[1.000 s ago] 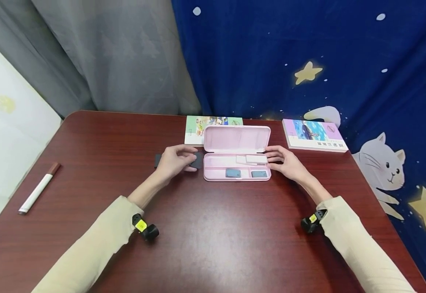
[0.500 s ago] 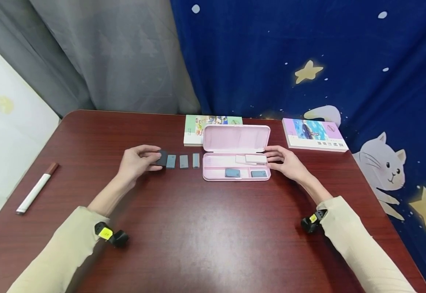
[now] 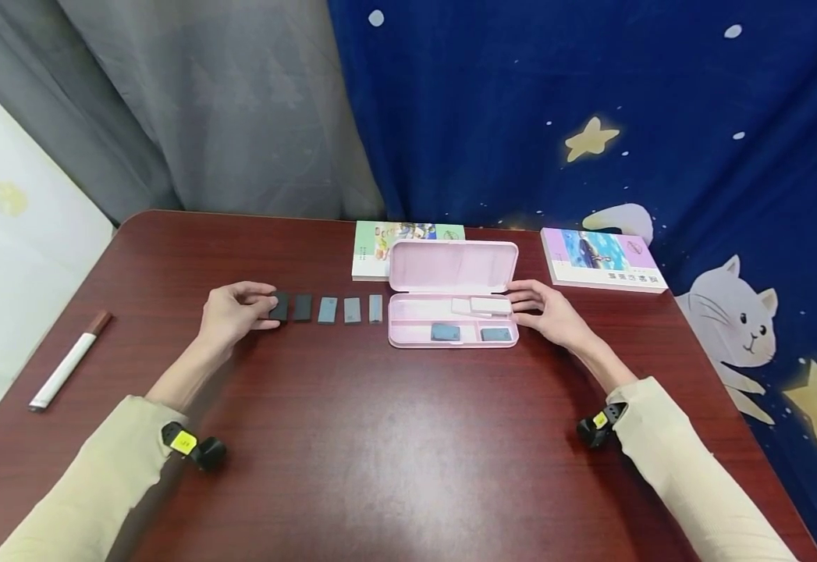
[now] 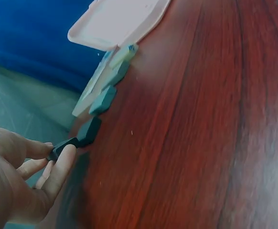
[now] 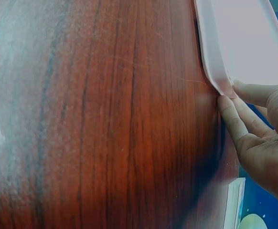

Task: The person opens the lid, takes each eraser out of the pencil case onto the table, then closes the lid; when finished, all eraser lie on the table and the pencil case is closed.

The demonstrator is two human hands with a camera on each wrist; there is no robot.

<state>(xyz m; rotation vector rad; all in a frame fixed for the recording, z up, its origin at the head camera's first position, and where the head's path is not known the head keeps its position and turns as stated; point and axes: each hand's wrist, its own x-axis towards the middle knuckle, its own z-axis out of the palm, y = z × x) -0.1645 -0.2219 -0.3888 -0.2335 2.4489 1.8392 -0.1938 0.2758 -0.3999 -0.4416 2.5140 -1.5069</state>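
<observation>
In the head view, my left hand point(image 3: 234, 316) is at the left end of a row of small flat eraser-like blocks, pinching a black eraser point(image 3: 279, 306) between thumb and fingers. To its right lie a second black eraser point(image 3: 302, 307) and blue-grey ones point(image 3: 327, 310), the narrowest point(image 3: 376, 308) nearest the case. The pink pencil case point(image 3: 453, 344) stands with its lid up. Inside are white pieces point(image 3: 490, 305) and two blue-grey erasers point(image 3: 446, 332). My right hand point(image 3: 547, 314) grips the case's right end, thumb and fingers at its rim in the right wrist view.
Behind the case lies a green-covered book point(image 3: 369, 254), partly hidden by the lid. Another book point(image 3: 605, 257), lilac and blue, is at the back right. A white marker with a brown cap point(image 3: 67, 367) lies far left. Curtains hang beyond the table's back edge.
My left hand has moved left from beside the pencil case to the end of the row, uncovering the blue-grey erasers and one black one. My right hand stays on the case.
</observation>
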